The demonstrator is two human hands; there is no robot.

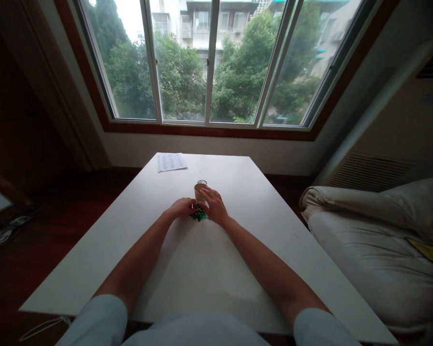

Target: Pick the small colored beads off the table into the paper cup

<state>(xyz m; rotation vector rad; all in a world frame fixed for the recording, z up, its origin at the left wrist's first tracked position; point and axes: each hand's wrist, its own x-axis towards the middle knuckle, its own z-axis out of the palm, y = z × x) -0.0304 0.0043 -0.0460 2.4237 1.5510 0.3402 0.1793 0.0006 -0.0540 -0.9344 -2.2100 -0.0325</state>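
Observation:
A tan paper cup [199, 187] stands upright on the white table [202, 269], its mouth facing up. My right hand [215, 205] lies against the cup's right side, fingers closed round it. Just in front of the cup is a small heap of shiny green, blue and dark pieces [199, 214], too small to make out singly. At the heap's left edge is my left hand [182, 207], with its fingers bent together at the pieces. What its fingertips hold, if anything, is hidden.
Behind the cup lies a small dark-rimmed round item [202, 182]. Printed sheets of paper [172, 162] rest at the table's far left. A padded, light-coloured seat [346, 240] stands along the right side. A wide window [209, 72] is beyond the table.

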